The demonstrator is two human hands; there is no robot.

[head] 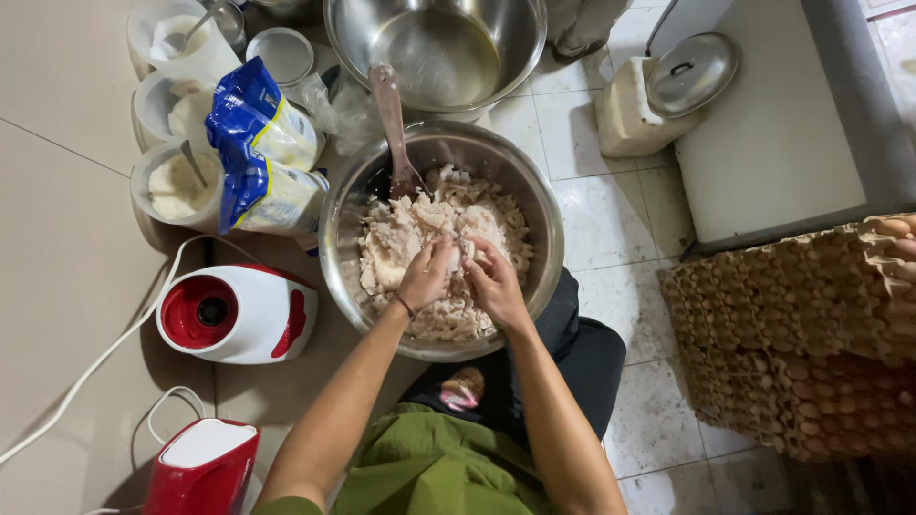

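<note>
A steel mixing bowl (343, 205) on the floor holds a pale, lumpy minced mixture (405, 234). Both my hands are down in the bowl. My left hand (426, 274) pinches a piece of the mixture, and my right hand (494, 278) pinches the same clump from the other side, fingertips meeting near the bowl's middle. A dark band circles my left wrist. A brownish spoon (391, 124) leans on the bowl's far rim with its blade in the mixture.
An empty steel bowl (434, 48) stands behind. Left are a blue-and-white bag (258, 143), white tubs of powder (176, 186), a red-and-white appliance base (234, 313) and a red appliance (200, 467). Right are stacked egg cartons (801, 334), a pot lid (692, 72) and a white jug (625, 119).
</note>
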